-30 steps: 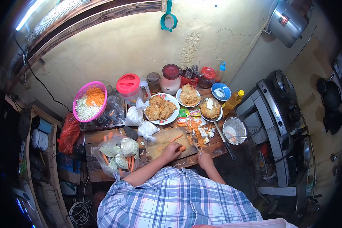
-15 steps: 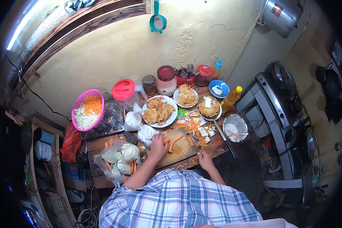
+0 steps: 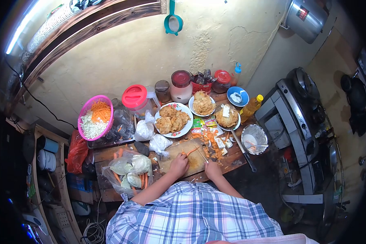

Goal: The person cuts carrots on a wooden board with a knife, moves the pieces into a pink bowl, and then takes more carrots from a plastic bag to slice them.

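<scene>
My left hand (image 3: 179, 164) is closed over the worn wooden cutting board (image 3: 175, 153), its fingers on a thin strip of carrot (image 3: 192, 151) that sticks out to the upper right. At the board's right edge, my right hand (image 3: 213, 170) grips a small knife (image 3: 202, 155), whose thin blade points up and left toward the carrot. The knife's handle is hidden in the fist. Orange carrot scraps (image 3: 207, 138) and pale chunks lie just beyond the board.
Left of the board stands a plastic bag (image 3: 117, 167) of cabbage and carrots. A pink basket (image 3: 111, 126) holds shredded vegetables. Plates of fritters (image 3: 173, 118) stand behind the board. A long-handled pan tool (image 3: 248, 158), a metal bowl (image 3: 266, 145) and an oil bottle (image 3: 252, 106) are on the right.
My left hand has moved right and slightly toward me across the board. My right hand has come left and up to the board's edge, bringing the knife blade into view beside the carrot.
</scene>
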The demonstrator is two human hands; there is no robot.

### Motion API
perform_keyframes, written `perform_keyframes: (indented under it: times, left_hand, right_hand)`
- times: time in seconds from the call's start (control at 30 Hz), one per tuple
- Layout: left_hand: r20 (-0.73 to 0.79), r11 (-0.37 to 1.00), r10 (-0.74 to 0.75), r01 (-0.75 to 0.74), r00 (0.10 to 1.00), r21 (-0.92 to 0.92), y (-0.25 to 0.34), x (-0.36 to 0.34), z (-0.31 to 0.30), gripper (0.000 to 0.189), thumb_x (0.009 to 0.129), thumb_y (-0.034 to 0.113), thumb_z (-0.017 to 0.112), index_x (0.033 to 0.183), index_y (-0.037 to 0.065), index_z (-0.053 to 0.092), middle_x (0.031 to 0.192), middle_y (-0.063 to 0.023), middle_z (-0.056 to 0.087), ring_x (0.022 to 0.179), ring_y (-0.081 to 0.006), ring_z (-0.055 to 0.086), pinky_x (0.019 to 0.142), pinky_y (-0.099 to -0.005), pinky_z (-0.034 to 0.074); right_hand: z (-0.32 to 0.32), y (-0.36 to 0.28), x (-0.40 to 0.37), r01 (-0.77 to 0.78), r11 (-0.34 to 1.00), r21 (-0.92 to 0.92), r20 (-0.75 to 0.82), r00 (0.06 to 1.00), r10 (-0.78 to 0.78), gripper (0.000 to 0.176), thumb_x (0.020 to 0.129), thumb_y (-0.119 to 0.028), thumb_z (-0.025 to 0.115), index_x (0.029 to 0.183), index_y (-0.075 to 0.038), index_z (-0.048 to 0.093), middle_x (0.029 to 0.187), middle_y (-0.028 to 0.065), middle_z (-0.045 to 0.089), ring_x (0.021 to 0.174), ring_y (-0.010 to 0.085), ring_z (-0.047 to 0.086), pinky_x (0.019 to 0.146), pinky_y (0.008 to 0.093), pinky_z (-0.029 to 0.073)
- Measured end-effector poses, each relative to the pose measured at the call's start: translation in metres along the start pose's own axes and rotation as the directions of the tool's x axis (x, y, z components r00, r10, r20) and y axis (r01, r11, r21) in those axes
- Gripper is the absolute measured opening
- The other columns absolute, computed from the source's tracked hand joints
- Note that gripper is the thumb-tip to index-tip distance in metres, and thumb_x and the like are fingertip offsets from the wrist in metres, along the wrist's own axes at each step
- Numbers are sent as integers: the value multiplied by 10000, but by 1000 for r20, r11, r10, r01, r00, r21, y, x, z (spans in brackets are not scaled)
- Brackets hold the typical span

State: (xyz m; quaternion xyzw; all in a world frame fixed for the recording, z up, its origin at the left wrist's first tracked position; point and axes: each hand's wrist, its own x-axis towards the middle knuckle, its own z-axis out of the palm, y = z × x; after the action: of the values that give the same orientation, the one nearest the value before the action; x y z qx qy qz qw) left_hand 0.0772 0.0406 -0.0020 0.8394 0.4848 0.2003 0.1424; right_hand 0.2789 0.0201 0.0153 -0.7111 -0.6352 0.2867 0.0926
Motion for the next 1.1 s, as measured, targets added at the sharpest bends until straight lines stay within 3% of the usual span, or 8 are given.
perform_keyframes:
  times: [0.27, 0.4, 0.6, 0.7, 0.8, 0.87, 1.0, 1.1]
  left_hand:
    - [16, 998, 40, -41, 999, 54, 0, -5, 7, 89, 677, 83, 627, 706, 0, 635, 944, -108, 568, 969, -255, 542, 719, -325, 531]
    - [5, 998, 35, -36, 999, 59, -10, -8, 16, 125, 691, 89, 619, 779, 3, 639, 947, -107, 584, 969, -273, 548, 766, -348, 511]
    - [20, 988, 53, -49, 998, -149, -15, 1, 11, 161, 696, 100, 673, 830, 11, 657, 997, -105, 618, 938, -284, 576, 797, -351, 498]
    - [-78, 964, 144, -158, 986, -212, 2, 16, -18, 201, 753, 150, 665, 883, 0, 636, 959, -121, 631, 937, -275, 585, 791, -373, 501]
    - [-319, 923, 41, -158, 947, -350, 21, 27, -29, 261, 814, 186, 652, 984, -2, 588, 914, -160, 631, 933, -321, 585, 787, -391, 487]
    - [-140, 816, -162, 53, 977, -576, 31, 29, -38, 323, 856, 208, 628, 1073, -15, 540, 932, -205, 612, 935, -368, 576, 779, -408, 479]
    - [44, 809, -206, 196, 977, -555, 46, 34, -45, 340, 860, 188, 618, 1113, -14, 514, 944, -221, 605, 897, -381, 586, 756, -413, 479]
    - [-206, 877, -87, -23, 975, -480, 30, 27, 8, 288, 846, 175, 623, 1059, -8, 558, 925, -214, 607, 819, -365, 605, 722, -410, 487]
  right_hand:
    - [15, 6, 15, -33, 999, -36, 59, 998, 35, 344, 923, -271, 452, 928, 46, 584, 839, 282, 632, 815, 445, 622, 753, 513, 491]
    - [7, 18, 23, -6, 999, -40, 88, 996, 10, 339, 920, -266, 453, 928, 44, 590, 850, 288, 628, 820, 445, 620, 754, 514, 486]
    - [-20, 21, 16, -69, 994, 81, -126, 989, 79, 357, 922, -284, 463, 903, 46, 595, 842, 288, 618, 823, 439, 608, 732, 495, 474]
    - [-13, 40, 12, -18, 975, 222, -138, 989, 50, 375, 925, -304, 473, 874, 48, 594, 830, 275, 614, 825, 429, 607, 715, 471, 467]
    - [-10, 49, 3, -24, 960, 278, -151, 986, 69, 382, 929, -313, 478, 847, 44, 586, 805, 261, 606, 800, 419, 606, 696, 456, 461]
    - [-10, 53, -5, 14, 945, 327, -171, 984, 45, 376, 930, -317, 481, 863, 39, 578, 792, 251, 608, 777, 413, 606, 692, 451, 462]
    - [-5, 56, -14, 4, 923, 385, -148, 987, 57, 369, 934, -310, 479, 883, 44, 568, 776, 250, 606, 760, 406, 604, 692, 453, 460]
    - [8, 62, -16, -72, 901, 429, -74, 991, 114, 352, 936, -291, 472, 893, 46, 566, 790, 263, 608, 767, 417, 605, 686, 461, 456]
